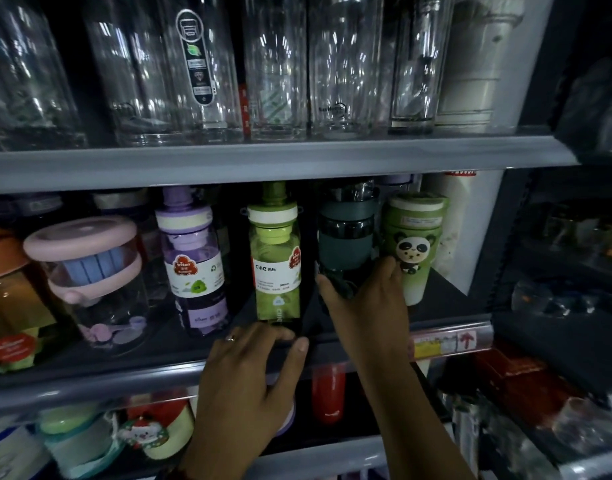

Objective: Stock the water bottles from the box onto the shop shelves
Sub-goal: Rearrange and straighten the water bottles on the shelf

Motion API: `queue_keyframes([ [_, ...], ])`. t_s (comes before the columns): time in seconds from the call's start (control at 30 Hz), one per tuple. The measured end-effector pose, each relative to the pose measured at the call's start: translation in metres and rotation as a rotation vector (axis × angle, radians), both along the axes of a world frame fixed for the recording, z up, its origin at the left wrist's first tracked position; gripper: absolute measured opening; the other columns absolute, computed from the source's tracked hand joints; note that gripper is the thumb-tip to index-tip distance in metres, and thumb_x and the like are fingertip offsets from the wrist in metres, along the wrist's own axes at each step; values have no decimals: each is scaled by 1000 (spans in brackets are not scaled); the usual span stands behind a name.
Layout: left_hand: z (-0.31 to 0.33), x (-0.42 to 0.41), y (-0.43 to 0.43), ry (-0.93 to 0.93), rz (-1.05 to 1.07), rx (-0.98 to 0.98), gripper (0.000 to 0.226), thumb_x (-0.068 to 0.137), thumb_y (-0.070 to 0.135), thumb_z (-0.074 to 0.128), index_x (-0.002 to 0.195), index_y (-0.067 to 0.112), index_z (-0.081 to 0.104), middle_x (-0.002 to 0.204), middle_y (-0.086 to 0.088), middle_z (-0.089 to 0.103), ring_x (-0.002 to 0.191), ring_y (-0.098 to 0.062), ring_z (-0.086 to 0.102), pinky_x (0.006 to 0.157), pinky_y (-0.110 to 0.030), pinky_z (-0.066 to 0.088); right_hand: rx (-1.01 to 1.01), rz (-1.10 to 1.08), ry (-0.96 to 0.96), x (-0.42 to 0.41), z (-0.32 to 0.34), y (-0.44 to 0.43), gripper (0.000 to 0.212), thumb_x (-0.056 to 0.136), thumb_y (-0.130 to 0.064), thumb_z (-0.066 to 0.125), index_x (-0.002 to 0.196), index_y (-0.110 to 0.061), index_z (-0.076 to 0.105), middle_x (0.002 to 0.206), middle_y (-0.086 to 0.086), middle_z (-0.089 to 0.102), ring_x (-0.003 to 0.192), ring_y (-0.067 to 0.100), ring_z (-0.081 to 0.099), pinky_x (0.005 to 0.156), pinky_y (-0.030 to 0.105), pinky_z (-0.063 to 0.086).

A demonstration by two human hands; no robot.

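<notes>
Head view, dim light.

- Shelves: three tiers in view. The top shelf (263, 164) runs across at 12 o'clock and the middle shelf (90, 379) across the centre. The lowest tier shows only at 6 o'clock.
- Top shelf: a row of tall clear bottles (277, 81), upright and close-packed. One carries a black label.
- Middle shelf, from 9 o'clock to 3 o'clock: pink-lidded jar (90, 271), purple bottle (193, 265), green bottle (277, 258), teal bottle (346, 233), panda cup (415, 244). All stand upright or nearly so.
- The teal bottle stands between the green bottle and the panda cup. It is just beside the cup. A dark gap separates it from the green bottle.
- Right hand (367, 299): comes up from 5 o'clock and is clamped on the lower half of the teal bottle. The thumb is on the bottle's 9 o'clock side and the fingers wrap its 3 o'clock side, next to the panda cup.
- Left hand (245, 375): comes up from 6 o'clock and lies on the front of the middle shelf with nothing in its grasp. The fingers are extended toward the foot of the green bottle. Cannot tell whether they touch it. The thumb is spread toward 3 o'clock.
- The hands are apart, each at a different bottle.
- Lowest tier: a red cup (329, 393) at 6 o'clock of the teal bottle, partly hidden by the right forearm.
- Price strip (446, 342) on the shelf edge at 4 o'clock.
- Ring (230, 338) on a left finger.
</notes>
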State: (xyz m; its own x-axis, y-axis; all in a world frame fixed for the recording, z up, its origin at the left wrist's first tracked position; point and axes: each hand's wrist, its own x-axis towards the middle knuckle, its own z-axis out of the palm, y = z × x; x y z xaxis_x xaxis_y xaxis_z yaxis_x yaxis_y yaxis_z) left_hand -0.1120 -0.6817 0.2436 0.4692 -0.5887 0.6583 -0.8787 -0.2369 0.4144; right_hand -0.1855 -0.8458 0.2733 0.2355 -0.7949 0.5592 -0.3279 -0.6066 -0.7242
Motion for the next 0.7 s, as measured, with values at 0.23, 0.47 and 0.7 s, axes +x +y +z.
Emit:
queue_keyframes([
  [0.23, 2, -2, 3, 26, -23, -8, 44, 100, 65, 37, 103, 33, 68, 100, 23, 64, 95, -3, 60, 85, -35, 48, 53, 167, -88, -17, -2, 5, 95, 70, -63, 74, 149, -21, 42, 137, -1, 63, 123, 21, 64, 96, 41, 58],
  [0.47, 3, -2, 3, 15, -16, 2, 35, 100, 61, 42, 100, 36, 66, 98, 25, 63, 94, 0, 59, 84, -36, 49, 97, 291, -147, -32, -3, 2, 83, 73, -52, 85, 145, -30, 50, 131, -14, 69, 116, 6, 68, 93, 37, 62],
  [0.7, 2, -2, 3, -14, -11, -10, 29, 99, 55, 47, 99, 35, 67, 96, 24, 63, 93, 0, 60, 84, -34, 48, 93, 395, -331, -43, -7, 11, 64, 77, -26, 93, 131, -32, 58, 121, -16, 73, 110, 1, 70, 87, 24, 60],
])
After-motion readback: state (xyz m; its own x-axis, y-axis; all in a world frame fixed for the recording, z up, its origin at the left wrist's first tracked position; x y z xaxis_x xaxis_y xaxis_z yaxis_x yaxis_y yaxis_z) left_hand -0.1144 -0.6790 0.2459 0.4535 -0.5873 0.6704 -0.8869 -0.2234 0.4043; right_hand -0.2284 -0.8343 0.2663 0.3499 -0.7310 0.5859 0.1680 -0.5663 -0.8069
